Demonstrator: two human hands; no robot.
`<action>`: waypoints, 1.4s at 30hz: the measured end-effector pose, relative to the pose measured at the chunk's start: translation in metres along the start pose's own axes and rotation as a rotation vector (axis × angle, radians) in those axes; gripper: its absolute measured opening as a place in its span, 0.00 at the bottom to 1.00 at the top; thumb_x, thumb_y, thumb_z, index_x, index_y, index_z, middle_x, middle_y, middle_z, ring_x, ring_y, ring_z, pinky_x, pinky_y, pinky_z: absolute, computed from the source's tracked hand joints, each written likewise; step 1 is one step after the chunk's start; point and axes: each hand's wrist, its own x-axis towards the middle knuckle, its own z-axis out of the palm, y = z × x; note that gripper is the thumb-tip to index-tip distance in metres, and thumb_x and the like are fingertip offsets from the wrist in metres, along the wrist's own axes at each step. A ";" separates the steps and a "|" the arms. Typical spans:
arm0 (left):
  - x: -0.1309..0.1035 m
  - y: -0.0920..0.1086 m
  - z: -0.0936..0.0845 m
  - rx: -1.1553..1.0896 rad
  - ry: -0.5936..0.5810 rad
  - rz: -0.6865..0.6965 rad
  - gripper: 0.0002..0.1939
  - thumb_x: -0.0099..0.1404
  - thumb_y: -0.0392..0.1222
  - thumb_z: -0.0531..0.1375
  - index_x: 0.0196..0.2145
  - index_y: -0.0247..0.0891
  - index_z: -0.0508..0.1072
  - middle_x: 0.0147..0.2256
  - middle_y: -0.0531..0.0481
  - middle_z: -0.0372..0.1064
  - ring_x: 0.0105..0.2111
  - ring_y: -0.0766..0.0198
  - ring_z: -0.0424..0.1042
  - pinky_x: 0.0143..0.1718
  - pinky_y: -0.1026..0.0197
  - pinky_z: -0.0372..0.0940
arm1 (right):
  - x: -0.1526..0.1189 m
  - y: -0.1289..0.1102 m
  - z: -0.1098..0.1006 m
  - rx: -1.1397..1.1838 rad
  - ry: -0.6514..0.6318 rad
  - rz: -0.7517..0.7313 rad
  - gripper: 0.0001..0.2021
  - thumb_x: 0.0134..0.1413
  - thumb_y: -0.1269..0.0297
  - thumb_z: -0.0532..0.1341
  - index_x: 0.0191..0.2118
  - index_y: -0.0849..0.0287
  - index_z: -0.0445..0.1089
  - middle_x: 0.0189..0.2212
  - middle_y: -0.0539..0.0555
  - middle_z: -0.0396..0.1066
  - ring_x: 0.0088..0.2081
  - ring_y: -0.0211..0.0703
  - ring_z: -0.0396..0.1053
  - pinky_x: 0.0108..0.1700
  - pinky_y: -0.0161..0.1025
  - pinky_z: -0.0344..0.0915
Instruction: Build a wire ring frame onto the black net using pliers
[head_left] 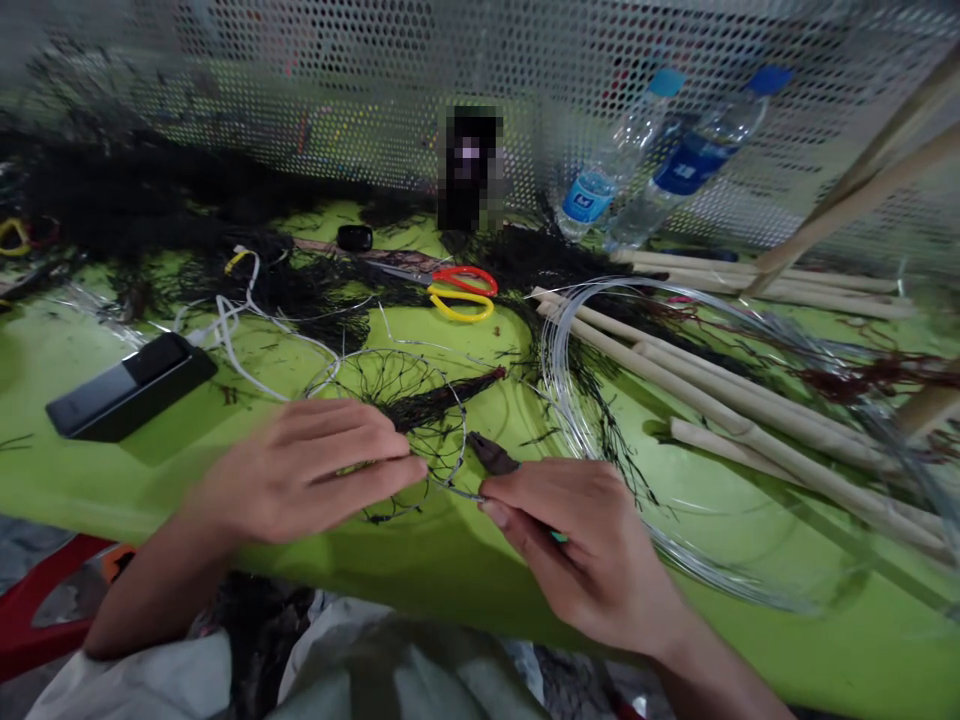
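A round wire loop (pixel 464 425) with dark netting (pixel 360 375) knotted across it lies over the green table. My left hand (pixel 322 470) is closed at the loop's near left side, its fingertips pressed on the netting and wire. Between the thumb and index finger of my right hand (pixel 570 530) is the wire's end at the loop's near right. Dark-jawed pliers (pixel 491 455) stick out from that same hand, their handles mostly hidden in the palm. A dark bundle of fibres (pixel 442 400) lies across the loop.
Scissors (pixel 463 293) with red and yellow handles lie behind the loop. On the right are a coil of clear line (pixel 559 370) and pale sticks (pixel 697 395). A power bank (pixel 131 385) with a white cable is left. Two bottles (pixel 592 195) lean against the perforated panel (pixel 360 90).
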 end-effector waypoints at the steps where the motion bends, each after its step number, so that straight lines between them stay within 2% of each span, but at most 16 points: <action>1: 0.000 0.002 0.000 0.051 -0.018 0.022 0.07 0.74 0.31 0.60 0.46 0.33 0.77 0.40 0.46 0.80 0.41 0.62 0.79 0.43 0.58 0.75 | 0.000 0.000 0.000 0.000 -0.002 0.007 0.09 0.68 0.74 0.57 0.36 0.60 0.72 0.23 0.45 0.64 0.24 0.34 0.55 0.29 0.38 0.50; 5: 0.002 0.015 0.001 0.348 0.064 0.159 0.08 0.70 0.29 0.63 0.45 0.28 0.81 0.41 0.42 0.81 0.40 0.57 0.81 0.41 0.55 0.80 | -0.001 -0.001 0.001 0.019 0.009 0.041 0.09 0.69 0.74 0.58 0.37 0.60 0.73 0.22 0.45 0.64 0.24 0.34 0.56 0.29 0.38 0.50; 10: 0.001 0.018 0.006 0.587 0.164 0.315 0.09 0.64 0.25 0.68 0.34 0.38 0.84 0.37 0.52 0.82 0.36 0.64 0.80 0.35 0.66 0.80 | -0.002 -0.004 0.003 0.061 0.038 0.049 0.08 0.70 0.72 0.59 0.38 0.59 0.73 0.23 0.48 0.70 0.23 0.34 0.61 0.28 0.37 0.51; 13: 0.002 0.014 0.020 0.497 0.311 0.195 0.08 0.63 0.27 0.69 0.35 0.39 0.82 0.37 0.52 0.81 0.36 0.64 0.80 0.38 0.61 0.80 | -0.002 -0.002 0.004 0.053 0.095 0.013 0.07 0.70 0.72 0.59 0.38 0.59 0.73 0.23 0.47 0.69 0.23 0.35 0.60 0.28 0.37 0.52; 15: 0.004 0.012 0.030 0.305 0.386 0.053 0.04 0.65 0.32 0.68 0.39 0.36 0.79 0.35 0.50 0.79 0.36 0.61 0.79 0.40 0.56 0.77 | -0.002 0.000 0.006 -0.003 0.109 -0.043 0.07 0.69 0.73 0.59 0.39 0.59 0.73 0.22 0.45 0.65 0.23 0.35 0.58 0.28 0.38 0.51; 17: 0.005 0.011 0.036 0.083 0.285 -0.032 0.03 0.70 0.37 0.64 0.40 0.35 0.77 0.34 0.49 0.78 0.32 0.63 0.77 0.37 0.58 0.73 | -0.003 0.003 0.010 -0.121 0.079 -0.123 0.08 0.67 0.75 0.58 0.37 0.60 0.73 0.21 0.45 0.63 0.23 0.36 0.56 0.27 0.39 0.49; 20: 0.004 0.013 0.036 -0.139 -0.035 -0.121 0.10 0.77 0.40 0.55 0.37 0.38 0.73 0.28 0.54 0.73 0.26 0.67 0.71 0.30 0.61 0.63 | -0.005 0.007 0.017 -0.383 0.016 -0.269 0.09 0.66 0.77 0.58 0.37 0.61 0.74 0.20 0.46 0.65 0.23 0.38 0.56 0.27 0.43 0.47; 23: -0.003 0.015 0.034 -0.284 -0.288 -0.263 0.09 0.77 0.40 0.53 0.38 0.41 0.71 0.28 0.57 0.71 0.27 0.67 0.71 0.31 0.61 0.59 | -0.008 0.012 0.023 -0.521 -0.007 -0.394 0.08 0.67 0.75 0.59 0.43 0.65 0.76 0.22 0.47 0.70 0.25 0.40 0.60 0.27 0.44 0.49; 25: -0.006 0.016 0.036 -0.320 -0.297 -0.335 0.06 0.77 0.42 0.55 0.44 0.43 0.72 0.31 0.57 0.74 0.29 0.67 0.73 0.32 0.61 0.60 | -0.011 0.016 0.025 -0.543 -0.014 -0.415 0.07 0.66 0.74 0.61 0.44 0.65 0.76 0.22 0.48 0.70 0.24 0.40 0.61 0.27 0.46 0.49; 27: -0.008 0.017 0.039 -0.316 -0.239 -0.356 0.07 0.77 0.43 0.56 0.48 0.45 0.73 0.33 0.58 0.76 0.30 0.67 0.74 0.33 0.62 0.62 | -0.016 0.020 0.029 -0.544 -0.013 -0.404 0.05 0.64 0.73 0.64 0.43 0.62 0.76 0.21 0.48 0.70 0.23 0.41 0.60 0.25 0.46 0.48; 30: -0.008 0.018 0.040 -0.298 -0.158 -0.320 0.07 0.78 0.43 0.57 0.43 0.45 0.75 0.31 0.59 0.76 0.28 0.69 0.73 0.31 0.62 0.62 | -0.022 0.025 0.035 -0.567 0.025 -0.392 0.03 0.64 0.68 0.67 0.43 0.56 0.76 0.21 0.48 0.70 0.23 0.42 0.63 0.26 0.46 0.52; 34: -0.009 0.016 0.042 -0.249 -0.141 -0.295 0.08 0.78 0.44 0.58 0.41 0.44 0.76 0.31 0.59 0.77 0.27 0.69 0.73 0.28 0.62 0.61 | -0.016 0.028 0.037 -0.603 0.020 -0.356 0.04 0.68 0.69 0.64 0.40 0.56 0.75 0.20 0.46 0.68 0.23 0.39 0.63 0.27 0.45 0.54; 37: -0.011 0.014 0.047 -0.073 -0.036 -0.156 0.06 0.77 0.43 0.59 0.43 0.43 0.76 0.32 0.58 0.78 0.26 0.69 0.72 0.27 0.61 0.59 | -0.006 0.022 0.027 -0.524 -0.014 -0.272 0.05 0.72 0.66 0.60 0.43 0.58 0.73 0.27 0.51 0.74 0.28 0.42 0.69 0.32 0.44 0.61; 40: -0.011 0.012 0.052 0.077 0.121 -0.097 0.05 0.77 0.40 0.60 0.44 0.42 0.77 0.31 0.57 0.77 0.24 0.71 0.70 0.25 0.61 0.56 | -0.017 0.010 0.012 -0.595 0.124 -0.056 0.15 0.74 0.52 0.57 0.51 0.59 0.70 0.41 0.62 0.77 0.41 0.53 0.74 0.42 0.48 0.67; 41: -0.010 0.012 0.053 0.084 0.143 -0.116 0.05 0.77 0.40 0.60 0.45 0.42 0.77 0.30 0.58 0.76 0.24 0.71 0.70 0.25 0.62 0.56 | -0.028 0.006 0.008 -0.662 0.193 0.067 0.17 0.74 0.49 0.55 0.50 0.59 0.69 0.41 0.62 0.76 0.39 0.53 0.74 0.39 0.47 0.66; 42: -0.010 0.011 0.053 0.078 0.148 -0.140 0.06 0.77 0.42 0.60 0.45 0.42 0.77 0.29 0.58 0.75 0.24 0.72 0.70 0.25 0.62 0.56 | -0.041 0.003 0.005 -0.759 0.205 0.199 0.17 0.74 0.48 0.53 0.47 0.57 0.68 0.35 0.58 0.75 0.30 0.49 0.72 0.32 0.45 0.62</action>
